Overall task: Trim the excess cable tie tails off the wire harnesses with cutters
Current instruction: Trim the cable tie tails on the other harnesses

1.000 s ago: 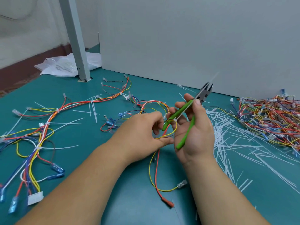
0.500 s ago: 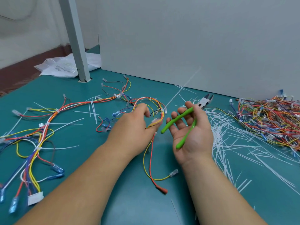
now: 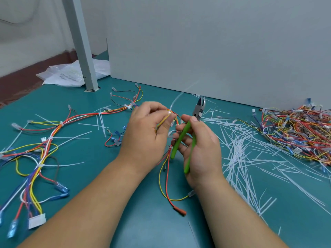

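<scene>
The right hand (image 3: 202,149) grips the cutters (image 3: 181,138) by their green handles, with the thumb on top. The handles are spread apart and the metal nose points up and away from the person. Just left of the cutters, the left hand (image 3: 145,133) pinches a wire bundle (image 3: 167,176) between thumb and fingers. A white tie tail (image 3: 176,99) sticks up from the bundle, close to the left of the cutters' nose and not touching it. The bundle's red and yellow wires hang down below the cutters onto the green table (image 3: 125,221). Right of the cutters lies a heap of cut white tails (image 3: 238,145). Farther right is a big pile of wire bundles (image 3: 295,133). Far left of the cutters lie more bundles (image 3: 43,153) with long tails.
</scene>
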Tool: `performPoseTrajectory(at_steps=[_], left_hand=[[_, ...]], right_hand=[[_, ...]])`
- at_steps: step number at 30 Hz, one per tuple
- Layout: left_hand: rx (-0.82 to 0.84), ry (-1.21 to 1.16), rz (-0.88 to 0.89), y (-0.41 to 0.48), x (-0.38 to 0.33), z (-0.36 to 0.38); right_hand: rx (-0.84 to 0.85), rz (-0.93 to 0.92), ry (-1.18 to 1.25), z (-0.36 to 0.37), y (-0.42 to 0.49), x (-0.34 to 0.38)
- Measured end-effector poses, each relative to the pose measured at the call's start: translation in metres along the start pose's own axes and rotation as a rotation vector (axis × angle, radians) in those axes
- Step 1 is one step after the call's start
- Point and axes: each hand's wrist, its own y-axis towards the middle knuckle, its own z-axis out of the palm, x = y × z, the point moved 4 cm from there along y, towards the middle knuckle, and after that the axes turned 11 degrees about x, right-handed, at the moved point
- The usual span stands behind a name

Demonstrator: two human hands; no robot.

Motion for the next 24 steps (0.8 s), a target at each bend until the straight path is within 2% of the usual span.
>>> performPoseTrajectory(at_steps=[4, 7, 9, 13, 16, 20, 24], left_hand=[[-0.046, -0.150, -0.060, -0.002, 0.001, -0.004], [-0.044, -0.119, -0.032, -0.002, -0.003, -0.006], [0.022, -0.060, 0.034, -0.001, -0.005, -0.006], [0.256, 0.111, 0.084, 0.000, -0.008, 0.004], [0.332, 0.206, 0.105, 0.000, -0.008, 0.008], [0.279, 0.186, 0.108, -0.001, -0.006, 0.006], [0.111, -0.046, 0.109, 0.000, -0.008, 0.000]], right_hand=[[-0.006, -0.022, -0.113, -0.001, -0.001, -0.001], [0.019, -0.026, -0.139, 0.002, -0.002, 0.000], [0.035, -0.036, -0.104, 0.004, -0.002, -0.001], [0.019, -0.086, 0.011, 0.002, 0.001, 0.001], [0.018, -0.096, 0.021, -0.001, 0.002, 0.003], [-0.035, -0.090, -0.032, -0.003, 0.003, 0.003], [-0.062, -0.118, 0.046, -0.006, 0.003, 0.003]])
